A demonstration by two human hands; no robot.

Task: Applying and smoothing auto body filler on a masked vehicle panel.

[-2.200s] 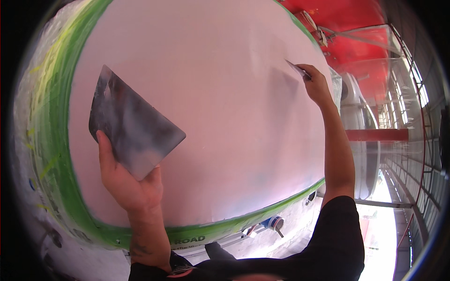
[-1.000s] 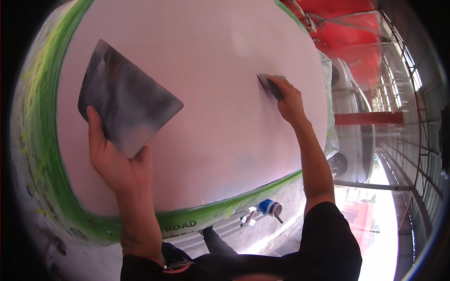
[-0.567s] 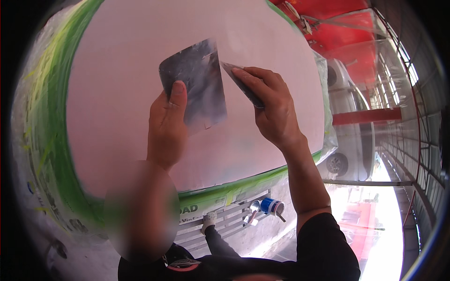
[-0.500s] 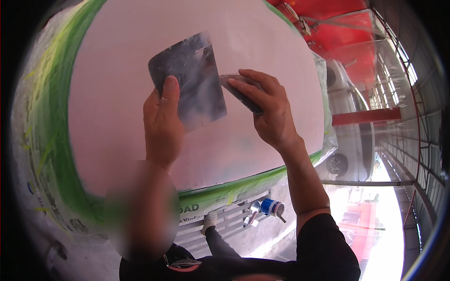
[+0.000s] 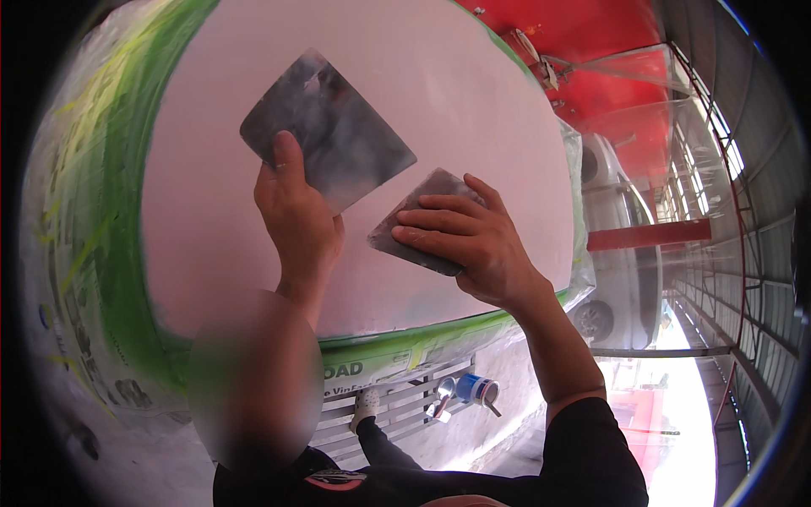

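In my left hand [image 5: 300, 215] is a dark, square-cornered putty board [image 5: 338, 127]. My thumb lies on its face, and the fingers are hidden beneath it. The board's surface is smeared and shiny. My right hand [image 5: 490, 245] grips a flat grey putty spreader [image 5: 435, 184], fingers stretched across its upper face and the thumb out of sight. A small gap separates the spreader from the board's near right corner. Both tools are over a broad, pale pinkish vehicle panel [image 5: 211, 253]; whether the spreader touches it I cannot tell.
Green-edged masking film [image 5: 139, 245] borders the panel on the left and near sides. Below, a blue-and-white can [image 5: 477, 389] sits by a slatted platform [image 5: 414, 410], where my shoe [image 5: 365, 406] rests. A light-coloured car [image 5: 621, 253] and a red surface [image 5: 600, 42] are at the right.
The spreader has come away from the board's right edge, moving down and turning flatter toward the panel. The board has rotated and shifted slightly left. Both tools stay in my hands.
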